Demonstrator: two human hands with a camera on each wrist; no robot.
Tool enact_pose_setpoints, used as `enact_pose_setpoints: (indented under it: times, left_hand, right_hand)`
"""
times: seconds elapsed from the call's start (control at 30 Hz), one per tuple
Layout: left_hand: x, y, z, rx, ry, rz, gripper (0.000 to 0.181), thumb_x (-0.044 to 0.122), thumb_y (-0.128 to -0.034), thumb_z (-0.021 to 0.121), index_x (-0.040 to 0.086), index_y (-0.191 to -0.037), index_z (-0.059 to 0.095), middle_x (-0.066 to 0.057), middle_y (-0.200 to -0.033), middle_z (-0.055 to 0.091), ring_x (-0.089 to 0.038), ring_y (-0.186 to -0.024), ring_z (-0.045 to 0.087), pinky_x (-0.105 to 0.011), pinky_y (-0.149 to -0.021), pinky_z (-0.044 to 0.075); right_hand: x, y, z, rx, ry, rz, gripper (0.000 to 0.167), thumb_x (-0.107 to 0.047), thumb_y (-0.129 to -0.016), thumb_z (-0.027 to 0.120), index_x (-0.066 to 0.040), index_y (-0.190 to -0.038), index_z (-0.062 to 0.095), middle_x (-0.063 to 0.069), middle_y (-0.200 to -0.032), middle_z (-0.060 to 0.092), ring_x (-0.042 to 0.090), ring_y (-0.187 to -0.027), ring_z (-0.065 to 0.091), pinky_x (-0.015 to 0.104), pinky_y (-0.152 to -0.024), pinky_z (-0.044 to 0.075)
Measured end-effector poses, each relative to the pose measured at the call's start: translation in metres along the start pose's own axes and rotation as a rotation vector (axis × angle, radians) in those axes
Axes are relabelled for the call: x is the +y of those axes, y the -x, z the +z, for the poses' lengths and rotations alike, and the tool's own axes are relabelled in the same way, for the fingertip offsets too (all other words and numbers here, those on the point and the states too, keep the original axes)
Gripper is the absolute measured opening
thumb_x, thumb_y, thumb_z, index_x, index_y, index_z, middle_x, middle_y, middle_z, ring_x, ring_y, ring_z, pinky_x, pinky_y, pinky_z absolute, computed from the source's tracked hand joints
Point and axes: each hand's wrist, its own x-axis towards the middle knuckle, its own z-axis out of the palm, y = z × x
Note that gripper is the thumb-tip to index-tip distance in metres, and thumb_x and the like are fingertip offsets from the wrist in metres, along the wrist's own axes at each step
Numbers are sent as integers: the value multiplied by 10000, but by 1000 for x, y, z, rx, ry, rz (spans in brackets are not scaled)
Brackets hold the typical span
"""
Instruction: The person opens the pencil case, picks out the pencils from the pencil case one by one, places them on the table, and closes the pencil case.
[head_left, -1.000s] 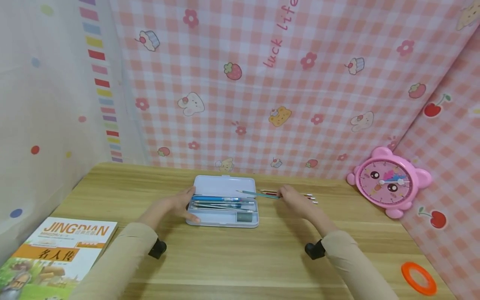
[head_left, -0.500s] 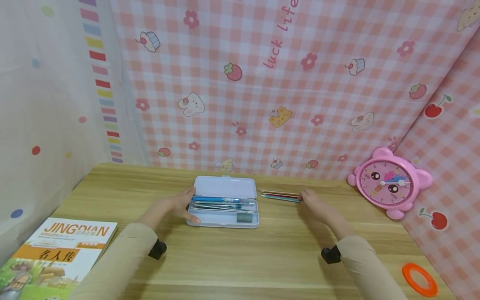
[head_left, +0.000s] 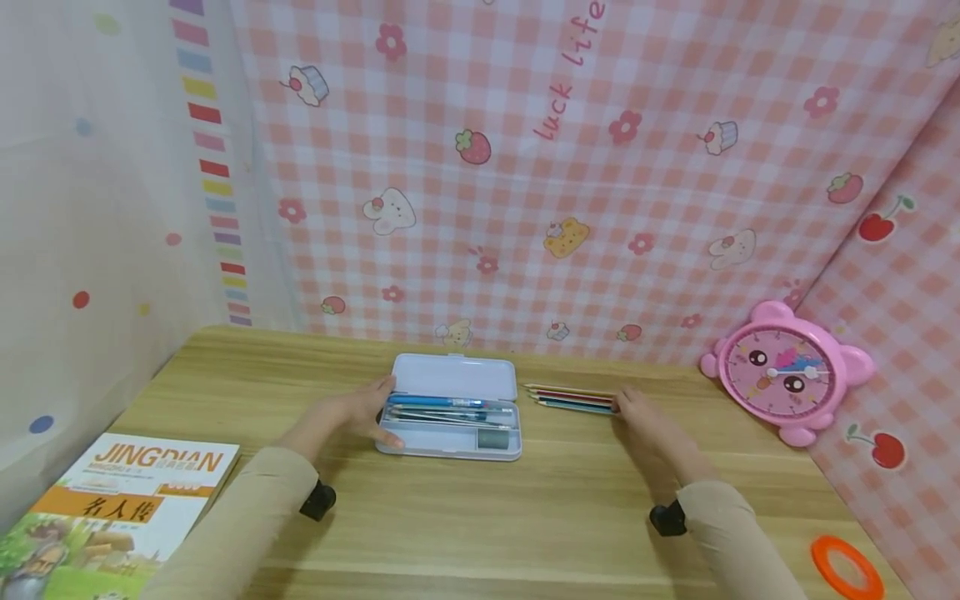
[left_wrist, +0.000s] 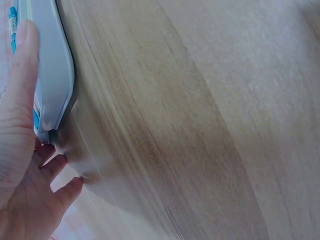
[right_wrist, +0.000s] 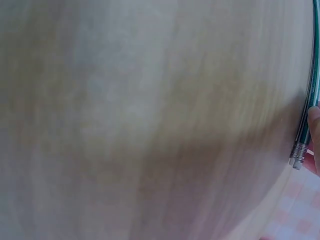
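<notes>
A white pencil case [head_left: 438,444] lies with its lid raised back, holding pens and pencils [head_left: 442,414] and a dark green block [head_left: 492,438]. My left hand [head_left: 366,412] holds the case's left end, thumb along the near side. The left wrist view shows that thumb [left_wrist: 24,70] against the case and the other fingertips low by the table. Right of the case lie several pencils [head_left: 567,399], side by side, tips leftward. My right hand [head_left: 637,417] pinches their right end. In the right wrist view, the thumb presses a green pencil [right_wrist: 312,80] near its eraser end; most fingers are out of frame.
A book [head_left: 127,500] lies at the front left of the wooden table [head_left: 480,533]. At the back right a pink clock [head_left: 783,371] leans by the wall, and an orange ring [head_left: 847,567] lies at the front right. Checked cloth hangs behind.
My right hand has brought a teal pencil from near the case's lid down to the right, alongside the other pencils. My left hand has stayed at the case. The head view has shifted slightly.
</notes>
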Motion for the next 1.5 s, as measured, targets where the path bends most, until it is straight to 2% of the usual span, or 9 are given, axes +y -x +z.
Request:
enact_pose_setpoints:
  times: [0.2, 0.4, 0.63, 0.73, 0.83, 0.93, 1.13, 1.3, 1.5]
  left_hand:
    - [1, -1, 1, 3, 0, -15, 1231, 565, -663, 699, -103, -1425, 1, -275, -1508, 0, -407, -1399, 26, -508, -1145, 101]
    - [3, 1, 0, 23, -14, 1, 1162, 468, -706, 719, -131, -1412, 16, -299, -1496, 24, -424, -1391, 47, -510, -1140, 122]
    - [0, 1, 0, 7, -1, -9, 1172, 488, -710, 705, -125, -1414, -3, -292, -1500, 0, -421, -1393, 24, -515, -1140, 108]
    - [1, 2, 1, 5, 5, -8, 1171, 486, -712, 705, -124, -1415, -7, -291, -1500, -4, -420, -1393, 23, -516, -1140, 109]
    - [1, 2, 1, 9, 12, -4, 1171, 481, -710, 709, -123, -1415, -4, -291, -1500, -4, -423, -1392, 24, -520, -1138, 108]
    - [0, 0, 1, 12, 14, -6, 1176, 488, -706, 707, -117, -1418, -8, -286, -1503, -8, -418, -1394, 21, -517, -1140, 107]
    - [0, -2, 2, 11, 1, -5, 1179, 499, -706, 701, -108, -1422, -12, -277, -1507, -10, -409, -1398, 16, -511, -1143, 103]
    - [0, -1, 2, 10, -2, -12, 1173, 493, -710, 703, -104, -1423, -11, -274, -1508, -11, -408, -1399, 17, -507, -1145, 103]
    - [1, -1, 2, 19, -12, -12, 1153, 477, -720, 705, -100, -1426, -1, -273, -1508, 3, -407, -1399, 31, -504, -1145, 110]
  right_hand:
    - [2, 1, 4, 23, 3, 15, 68, 67, -796, 602, 21, -828, 563, 97, -806, 532, 248, -789, 540, 406, -722, 482]
    - [0, -2, 0, 41, -46, 89, 79, 39, -789, 631, 30, -845, 574, 112, -812, 549, 267, -802, 547, 424, -738, 481]
    - [-9, -11, -6, -19, -94, 176, 201, -60, -783, 685, 40, -927, 587, 139, -899, 560, 291, -873, 565, 440, -794, 489]
    - [-20, -21, -9, -64, -121, 179, 231, -107, -797, 691, 29, -952, 589, 139, -928, 568, 285, -886, 577, 429, -795, 495]
    - [-34, -33, -8, -79, -154, 159, 225, -108, -803, 687, 24, -960, 593, 138, -943, 578, 281, -902, 579, 419, -803, 494]
    - [-49, -45, -3, -58, -177, 114, 220, -98, -787, 698, 30, -940, 602, 138, -923, 587, 276, -891, 577, 414, -798, 493]
    - [-79, -67, 2, -58, -266, 27, 165, -75, -788, 684, 34, -892, 617, 114, -841, 595, 212, -788, 566, 354, -711, 499]
    - [-107, -84, -1, -157, -396, -12, 112, -81, -828, 646, 16, -885, 646, 89, -823, 633, 140, -746, 573, 246, -666, 506]
    - [-127, -98, 0, -286, -420, -89, 121, -103, -845, 640, 4, -885, 683, 97, -856, 682, 123, -764, 611, 182, -655, 508]
